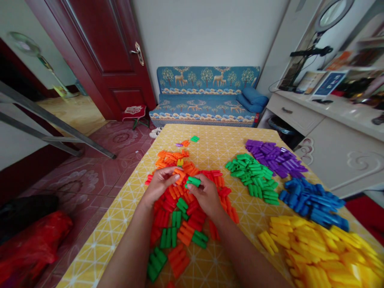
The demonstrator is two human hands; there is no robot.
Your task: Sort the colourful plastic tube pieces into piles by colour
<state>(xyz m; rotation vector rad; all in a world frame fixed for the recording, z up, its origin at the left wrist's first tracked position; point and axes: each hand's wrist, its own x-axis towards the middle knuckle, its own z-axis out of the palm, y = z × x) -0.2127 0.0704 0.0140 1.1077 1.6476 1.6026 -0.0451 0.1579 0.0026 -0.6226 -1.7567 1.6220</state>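
The left hand (158, 185) pinches an orange tube block (180, 176); the right hand (207, 193) pinches a green tube block (194, 181) just rightward.

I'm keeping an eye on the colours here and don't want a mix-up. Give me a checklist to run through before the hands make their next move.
1. Left hand has a grip on its orange piece: ok.
2. Right hand has a grip on its green piece: ok.
3. The two held pieces are clear of each other: cannot tell; they are very close together.
4. Middle heap free of green: not ok; loose green pieces lie among the red and orange.
5. Yellow pile shows only yellow: ok.
6. Blue pile shows only blue: ok.
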